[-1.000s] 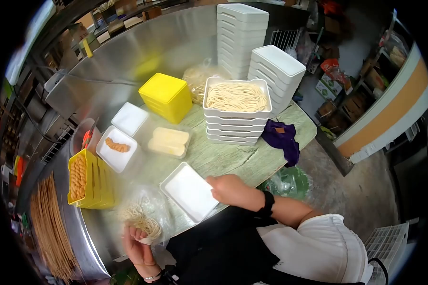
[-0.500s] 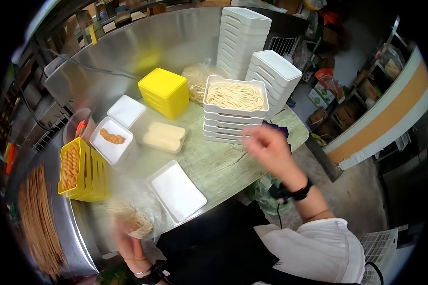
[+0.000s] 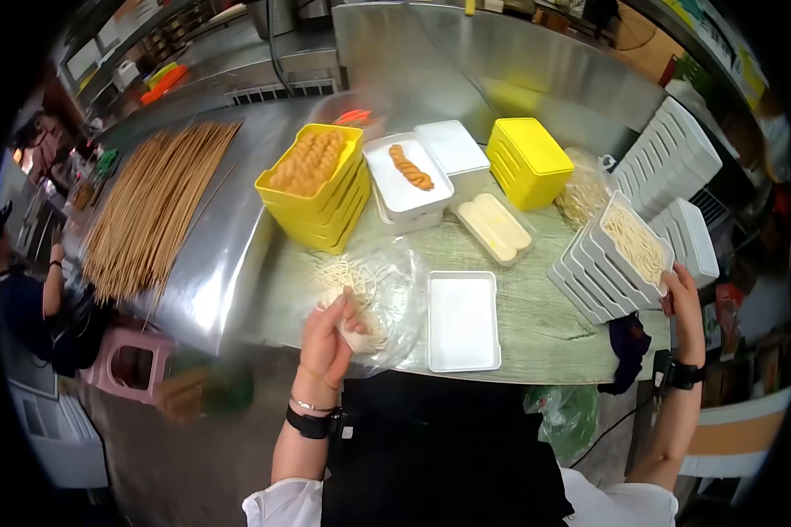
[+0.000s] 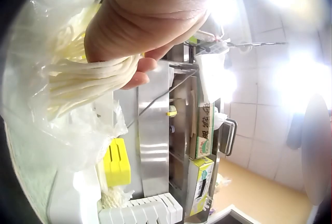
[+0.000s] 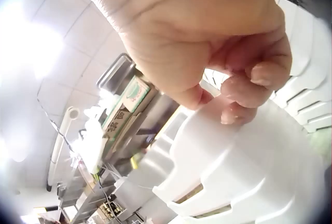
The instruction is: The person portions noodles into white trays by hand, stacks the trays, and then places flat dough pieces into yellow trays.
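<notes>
My left hand (image 3: 327, 341) holds a bundle of pale noodles (image 3: 371, 335) over a clear plastic bag (image 3: 404, 285); in the left wrist view the noodle strands (image 4: 85, 81) loop under the thumb and fingers. At the right, my right hand (image 3: 684, 299) grips the near right rim of the top white tray (image 5: 228, 130) of a stack, its fingers curled at the edge. Noodles (image 3: 634, 244) fill that top tray. Between my hands a bare white tray (image 3: 462, 321) lies flat near the table's front edge.
Yellow trays (image 3: 334, 215) with twisted dough sticks stand behind the bag. White boxes (image 3: 409, 184), one bearing a dough twist, a clear tub (image 3: 494, 228) and a yellow stack (image 3: 529, 162) line the back. Skewers (image 3: 163, 206) cover the steel counter. A purple cloth (image 3: 628, 351) hangs off the edge.
My right hand has left the bare tray and moved right to the noodle tray's rim. The head view has turned left. My left hand keeps holding the noodles at the bag.
</notes>
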Action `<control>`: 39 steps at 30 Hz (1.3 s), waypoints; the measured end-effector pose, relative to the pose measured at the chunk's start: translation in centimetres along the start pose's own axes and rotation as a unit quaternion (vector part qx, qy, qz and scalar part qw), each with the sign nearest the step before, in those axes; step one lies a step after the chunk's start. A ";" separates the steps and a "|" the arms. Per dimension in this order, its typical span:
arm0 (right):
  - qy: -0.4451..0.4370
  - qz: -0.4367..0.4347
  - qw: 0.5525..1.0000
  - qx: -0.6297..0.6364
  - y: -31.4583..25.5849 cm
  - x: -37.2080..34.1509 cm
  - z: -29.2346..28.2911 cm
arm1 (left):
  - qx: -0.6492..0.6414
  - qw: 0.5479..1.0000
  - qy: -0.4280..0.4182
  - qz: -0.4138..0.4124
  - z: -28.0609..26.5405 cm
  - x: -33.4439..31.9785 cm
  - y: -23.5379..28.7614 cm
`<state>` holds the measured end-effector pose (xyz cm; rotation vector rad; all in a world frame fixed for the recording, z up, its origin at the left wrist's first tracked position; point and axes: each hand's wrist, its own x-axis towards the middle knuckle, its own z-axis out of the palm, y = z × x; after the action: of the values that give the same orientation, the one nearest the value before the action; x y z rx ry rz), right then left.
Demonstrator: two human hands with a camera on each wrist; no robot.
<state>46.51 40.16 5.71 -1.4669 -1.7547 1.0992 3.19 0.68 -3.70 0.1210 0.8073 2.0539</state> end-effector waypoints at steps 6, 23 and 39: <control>0.011 0.064 0.995 0.078 -2.9 -1.7 0.6 | -0.014 1.000 0.005 -0.020 -0.8 0.5 -0.9; -0.087 0.025 0.994 -0.066 -3.5 2.9 -0.8 | -0.041 0.998 0.019 -0.045 -1.0 1.1 -0.8; -0.052 0.024 0.994 0.098 -12.0 6.9 4.8 | -0.041 0.998 0.009 -0.039 -1.0 0.8 -0.5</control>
<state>35.17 45.21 13.49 -1.3601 -1.6352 1.3533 2.71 0.98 -4.99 0.0252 0.7260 2.0134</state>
